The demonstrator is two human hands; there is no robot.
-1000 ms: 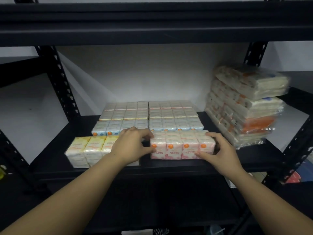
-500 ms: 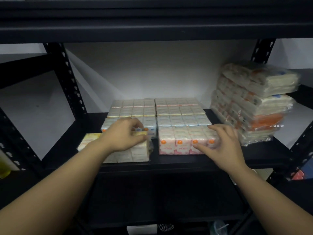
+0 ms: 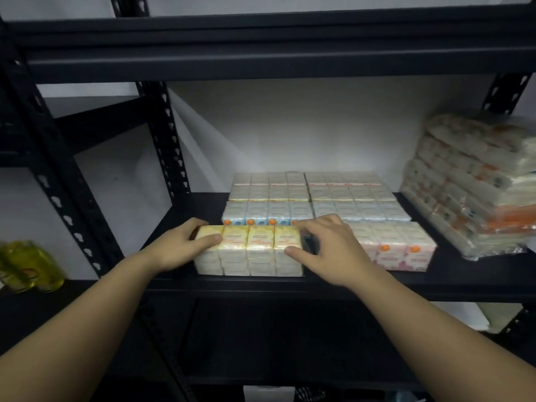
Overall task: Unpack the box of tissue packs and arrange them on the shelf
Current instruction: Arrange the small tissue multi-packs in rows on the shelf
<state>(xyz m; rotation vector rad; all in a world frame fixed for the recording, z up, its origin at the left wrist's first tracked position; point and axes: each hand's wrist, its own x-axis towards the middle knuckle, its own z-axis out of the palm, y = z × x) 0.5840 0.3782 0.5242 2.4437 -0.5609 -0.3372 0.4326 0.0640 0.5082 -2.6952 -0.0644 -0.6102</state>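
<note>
A yellow tissue pack (image 3: 249, 250) lies at the front of the black shelf (image 3: 464, 277). My left hand (image 3: 179, 245) grips its left end, thumb on the front face and fingers over the back. My right hand (image 3: 333, 248) holds its right end the same way, thumb on the front. Just to the right sits a pink tissue pack (image 3: 400, 248). Behind them lie two blue packs (image 3: 261, 213) and further pale packs (image 3: 307, 184) in rows up to the wall.
A tall stack of wrapped tissue bundles (image 3: 475, 184) fills the shelf's right end. Yellow bottles (image 3: 29, 265) stand on the neighbouring shelf at the left. A black upright post (image 3: 165, 134) and the shelf board above (image 3: 261, 47) frame the space.
My right hand left the pink pack and came over to the yellow pack's right end. My left hand shifted to its left end. The yellow pack now sits closer to the pink one.
</note>
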